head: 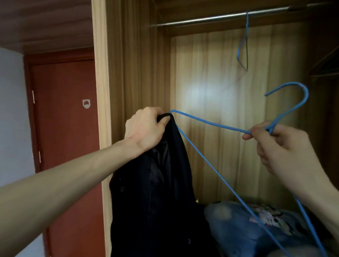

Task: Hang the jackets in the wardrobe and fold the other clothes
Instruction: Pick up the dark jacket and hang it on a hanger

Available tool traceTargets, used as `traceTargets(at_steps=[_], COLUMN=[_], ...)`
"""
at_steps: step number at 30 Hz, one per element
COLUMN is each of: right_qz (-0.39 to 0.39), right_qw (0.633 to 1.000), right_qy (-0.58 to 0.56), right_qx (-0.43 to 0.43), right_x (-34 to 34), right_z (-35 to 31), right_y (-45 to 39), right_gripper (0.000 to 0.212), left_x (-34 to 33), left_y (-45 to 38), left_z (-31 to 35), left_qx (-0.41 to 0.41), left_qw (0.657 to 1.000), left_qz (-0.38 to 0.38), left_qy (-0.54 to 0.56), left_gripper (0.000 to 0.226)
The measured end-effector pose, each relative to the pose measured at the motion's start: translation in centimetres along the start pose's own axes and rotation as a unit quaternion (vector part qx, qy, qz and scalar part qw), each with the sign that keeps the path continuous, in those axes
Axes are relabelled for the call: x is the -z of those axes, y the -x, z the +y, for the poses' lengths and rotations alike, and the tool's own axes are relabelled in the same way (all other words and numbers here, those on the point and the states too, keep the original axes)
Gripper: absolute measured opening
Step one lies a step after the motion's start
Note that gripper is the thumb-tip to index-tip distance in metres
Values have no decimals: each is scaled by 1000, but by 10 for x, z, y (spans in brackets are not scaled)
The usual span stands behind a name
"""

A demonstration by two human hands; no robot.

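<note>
The dark jacket (159,185) hangs limp from my raised left hand (145,127), fist gripping its edge, while my right hand (279,149) pinches the blue hanger (209,123).

My left hand (145,127) holds the jacket (159,185) up at the wardrobe's (140,60) left side. The hanger (213,124) in my right hand (283,149) reaches left to the jacket's top. Behind and above, a second hanger (243,46) hangs on the rail (207,17); a bundle (257,227) lies below. A door (65,124) stands left.
</note>
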State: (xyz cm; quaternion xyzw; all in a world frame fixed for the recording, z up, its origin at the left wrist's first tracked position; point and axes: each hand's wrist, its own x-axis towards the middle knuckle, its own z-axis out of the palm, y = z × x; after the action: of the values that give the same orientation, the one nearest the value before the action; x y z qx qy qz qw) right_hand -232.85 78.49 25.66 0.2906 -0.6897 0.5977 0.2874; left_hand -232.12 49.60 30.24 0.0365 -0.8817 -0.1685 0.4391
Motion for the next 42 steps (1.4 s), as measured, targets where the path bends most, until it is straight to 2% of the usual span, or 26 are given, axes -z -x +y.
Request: traceTargets(at_steps=[5, 9, 16, 18, 21, 22, 25, 27, 31, 35, 42], right_qz=[-27, -8, 5, -3, -21, -22, -41, -69, -97, -117, -73], right_qw=[999, 999, 996, 993, 993, 993, 988, 984, 978, 974, 981], right_qy=[1, 10, 92, 116, 100, 98, 140, 157, 166, 161, 146], right_qx=[-34, -43, -7, -12, -55, -60, -48, -46, -83, -108, -109], right_x=[-5, -8, -25, -29, -32, -36, -51, -62, -75, -102, -151], right_z=[-25, -45, -94, -106, -120, -124, -132, -130, -117, -100, -78], right_y=[40, 75, 144, 160, 187, 194, 214, 218, 219, 218, 222], right_gripper=[29, 28, 27, 37, 66, 65, 34, 23, 23, 32, 29], left_x=[17, 30, 47, 51, 54, 54, 56, 58, 68, 76, 93], left_y=[16, 32, 71, 83, 102, 108, 123, 130, 141, 157, 184], left_z=[-19, -35, -52, -59, -69, -72, -78, -81, -87, -80, -63], left_qx=[13, -8, -24, -26, -31, -36, -62, -73, -87, -134, -179], left_qw=[998, 996, 993, 992, 992, 992, 990, 990, 989, 983, 977], left_qz=[-13, -27, -59, -71, -78, -77, -81, -85, -86, -91, -88], left_qy=[54, 80, 99, 102, 99, 98, 101, 92, 85, 82, 77], left_gripper=[31, 37, 35, 34, 36, 36, 32, 33, 32, 34, 30])
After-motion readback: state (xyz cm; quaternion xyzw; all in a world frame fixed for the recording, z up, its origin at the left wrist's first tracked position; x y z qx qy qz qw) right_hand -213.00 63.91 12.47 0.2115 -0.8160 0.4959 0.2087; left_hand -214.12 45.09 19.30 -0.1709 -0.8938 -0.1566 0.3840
